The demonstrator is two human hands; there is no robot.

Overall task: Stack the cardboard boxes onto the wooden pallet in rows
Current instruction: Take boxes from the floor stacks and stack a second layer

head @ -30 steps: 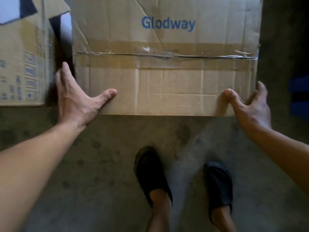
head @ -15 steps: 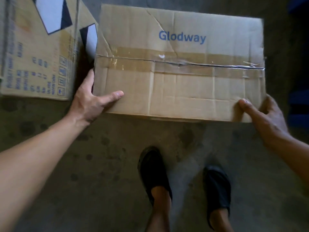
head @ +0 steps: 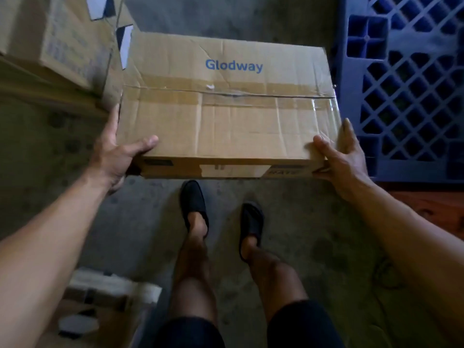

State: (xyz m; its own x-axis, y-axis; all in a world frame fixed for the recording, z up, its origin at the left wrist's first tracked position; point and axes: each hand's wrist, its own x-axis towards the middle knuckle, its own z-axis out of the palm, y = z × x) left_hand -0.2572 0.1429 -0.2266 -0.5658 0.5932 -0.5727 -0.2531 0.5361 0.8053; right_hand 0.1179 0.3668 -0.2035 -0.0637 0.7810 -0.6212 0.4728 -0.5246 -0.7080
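Note:
A taped cardboard box printed "Glodway" hangs in front of me above the concrete floor. My left hand grips its near left corner, thumb on top and fingers along the side. My right hand grips the near right corner the same way. The box's near side face with a white label now shows. No wooden pallet is clearly visible.
More cardboard boxes stand at the left. A blue plastic lattice pallet lies at the right. Another box sits at the lower left by my leg. My feet in black shoes stand on the floor below the held box.
Both hands have lifted the box off the floor and drawn it toward me; its near side face has come into view. The view has widened to show the blue pallet.

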